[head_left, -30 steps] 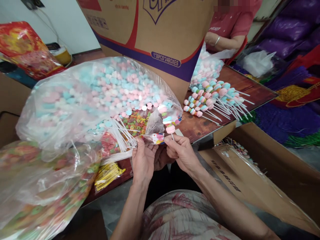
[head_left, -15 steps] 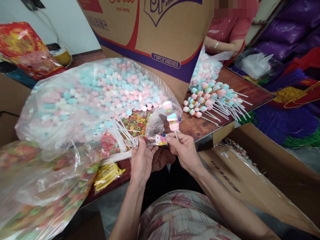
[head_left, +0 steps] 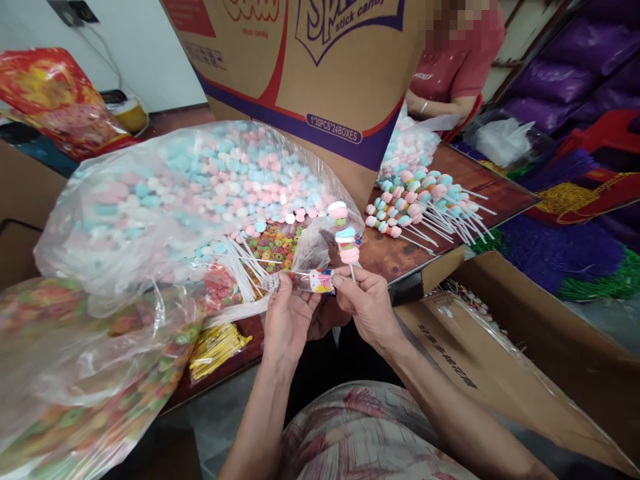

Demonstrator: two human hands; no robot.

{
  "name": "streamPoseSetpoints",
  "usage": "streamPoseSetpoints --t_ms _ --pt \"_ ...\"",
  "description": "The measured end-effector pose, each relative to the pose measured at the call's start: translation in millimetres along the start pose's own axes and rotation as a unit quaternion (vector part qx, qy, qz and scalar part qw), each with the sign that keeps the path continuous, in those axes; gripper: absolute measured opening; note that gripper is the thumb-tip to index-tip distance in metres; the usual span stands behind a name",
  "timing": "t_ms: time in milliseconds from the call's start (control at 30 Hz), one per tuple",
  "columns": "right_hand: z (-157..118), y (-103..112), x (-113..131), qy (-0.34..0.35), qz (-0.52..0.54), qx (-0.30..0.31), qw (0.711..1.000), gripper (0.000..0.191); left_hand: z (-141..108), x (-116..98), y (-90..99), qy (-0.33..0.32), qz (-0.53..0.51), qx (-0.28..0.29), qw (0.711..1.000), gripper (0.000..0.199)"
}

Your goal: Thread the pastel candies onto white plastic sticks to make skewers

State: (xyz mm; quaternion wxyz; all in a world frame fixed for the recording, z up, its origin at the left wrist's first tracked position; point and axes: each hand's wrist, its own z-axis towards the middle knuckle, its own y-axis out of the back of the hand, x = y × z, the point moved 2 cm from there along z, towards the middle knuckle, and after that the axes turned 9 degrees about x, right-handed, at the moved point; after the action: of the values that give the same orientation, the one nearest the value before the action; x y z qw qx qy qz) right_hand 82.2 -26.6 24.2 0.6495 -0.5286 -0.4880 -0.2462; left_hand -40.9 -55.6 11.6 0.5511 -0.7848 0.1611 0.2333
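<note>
My left hand (head_left: 289, 319) pinches one end of a small clear wrapper (head_left: 321, 281) with a colourful print. The other end of that wrapper lies at the fingertips of my right hand (head_left: 367, 300). Upright in my right hand is a marshmallow stick (head_left: 349, 245), its pink, white and blue pieces threaded above the fingers; the lower stick is hidden. Just beyond my left hand lie white sticks (head_left: 241, 270) and ring gummies (head_left: 275, 243). A big clear bag of marshmallows (head_left: 200, 180) spreads behind them.
A large carton (head_left: 345, 73) stands at the back. Finished marshmallow sticks (head_left: 425, 200) are piled at the right of the table, near a person (head_left: 457, 73) in red. Yellow twist ties (head_left: 217, 350) lie at the front edge. An open carton (head_left: 475, 353) is at my right.
The view has shifted slightly, so the surroundings appear a little lower. Both hands keep their hold on the wrapper and the marshmallow stick, with hardly any movement.
</note>
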Motion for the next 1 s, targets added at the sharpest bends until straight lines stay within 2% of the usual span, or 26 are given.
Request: streamPoseSetpoints --t_ms 133,233,367,433,533,600,667,800,1000 --pt "-3.3 -2.7 0.5 -0.001 0.006 0.005 1.000 0.021 -2.0 -0.3 0.5 0.029 -0.025 0.008 0.999 0.020" --pt "-6.8 -3.8 0.7 0.004 -0.036 -0.010 0.999 0.021 -4.6 -0.8 0.2 0.026 -0.026 0.004 0.999 0.017" --pt "-12.5 -6.2 4.0 0.035 -0.163 -0.083 0.982 0.017 -10.2 -1.9 -2.8 -0.049 0.000 -0.006 0.999 0.017" --pt "-14.8 -9.0 4.4 0.051 -0.194 -0.117 0.973 0.015 -11.9 -1.9 -4.1 -0.094 0.014 -0.009 0.995 0.020" --pt "-15.2 -14.7 -0.9 0.016 -0.113 -0.093 0.989 0.016 -11.4 -1.3 -3.4 -0.131 0.013 -0.022 0.991 0.023" --pt "-14.7 -18.4 -5.3 -0.022 -0.021 -0.055 0.998 0.019 -10.0 -1.1 -1.9 -0.131 0.007 -0.031 0.991 0.024" --pt "-14.9 -20.5 -6.9 -0.032 0.029 -0.043 0.998 0.022 -9.3 -1.2 -0.6 -0.121 0.005 -0.035 0.992 0.024" --pt "-18.4 -21.8 -3.2 -0.014 0.010 -0.065 0.998 0.024 -10.6 -1.5 0.0 -0.095 0.003 -0.027 0.995 0.025" --pt "-27.7 -24.5 4.3 -0.015 -0.025 -0.090 0.996 0.024 -12.1 -2.4 1.0 -0.089 0.026 -0.012 0.996 0.028"
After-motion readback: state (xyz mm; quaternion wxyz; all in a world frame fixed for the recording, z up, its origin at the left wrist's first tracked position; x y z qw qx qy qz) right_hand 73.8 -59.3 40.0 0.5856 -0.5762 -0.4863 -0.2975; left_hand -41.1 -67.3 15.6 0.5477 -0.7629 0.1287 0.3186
